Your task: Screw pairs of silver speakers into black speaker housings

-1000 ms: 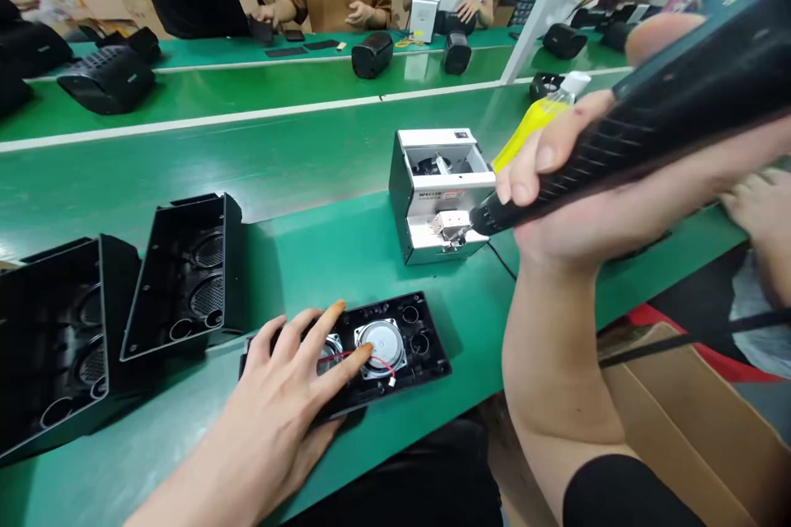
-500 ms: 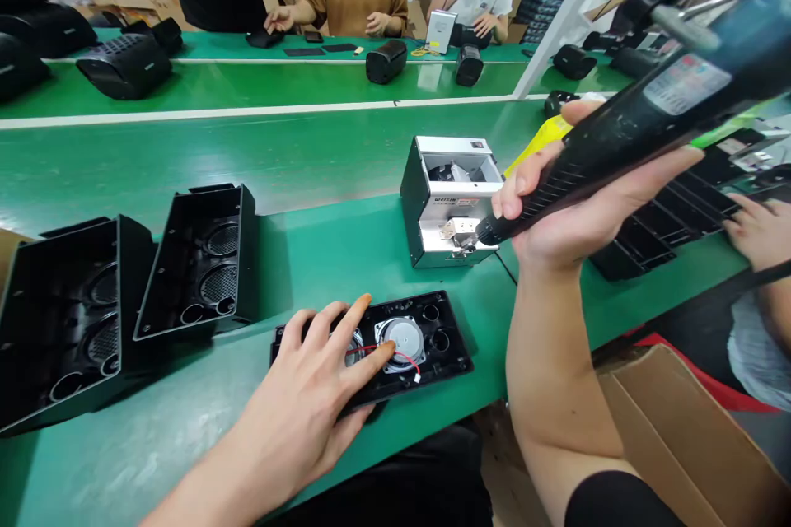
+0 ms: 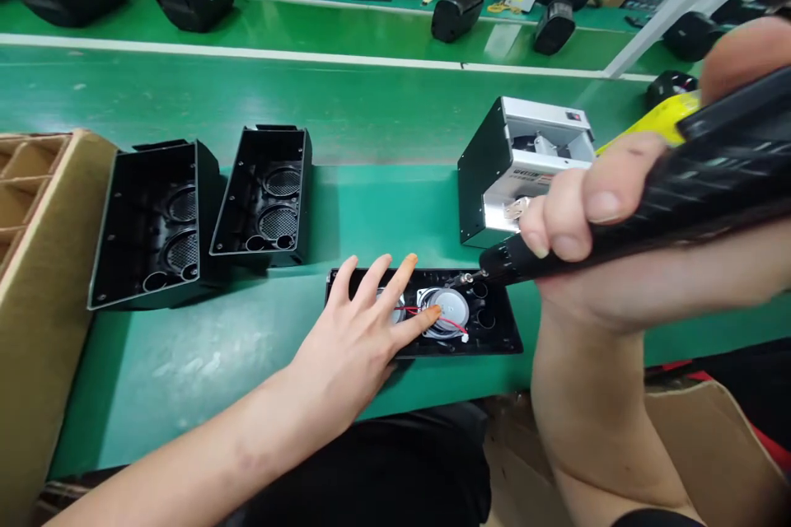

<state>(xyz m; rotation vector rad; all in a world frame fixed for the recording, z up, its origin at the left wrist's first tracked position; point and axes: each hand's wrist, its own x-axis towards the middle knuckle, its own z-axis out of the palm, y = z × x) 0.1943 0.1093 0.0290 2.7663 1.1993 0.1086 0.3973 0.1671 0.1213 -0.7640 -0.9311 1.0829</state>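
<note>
A shallow black rectangular plastic panel (image 3: 503,333) lies on the green worktop (image 3: 216,379) there, thin red wire (image 3: 454,326) trailing over its round silver speakers (image 3: 454,306). The left hand (image 3: 352,346) spreads its fingers across it; the right hand (image 3: 602,288) grips a black cylindrical screwdriver (image 3: 692,189).

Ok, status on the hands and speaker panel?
Left hand spread over speaker panel, partly covering it. Right hand gripping power screwdriver. Bit near panel's far edge, contact unclear.

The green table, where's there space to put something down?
There's bare green table between the right open speaker case and the screw feeder, and in front, between the cardboard box and the left forearm. It's crowded where the left hand lies on the speaker panel and the electric screwdriver points at it.
</note>
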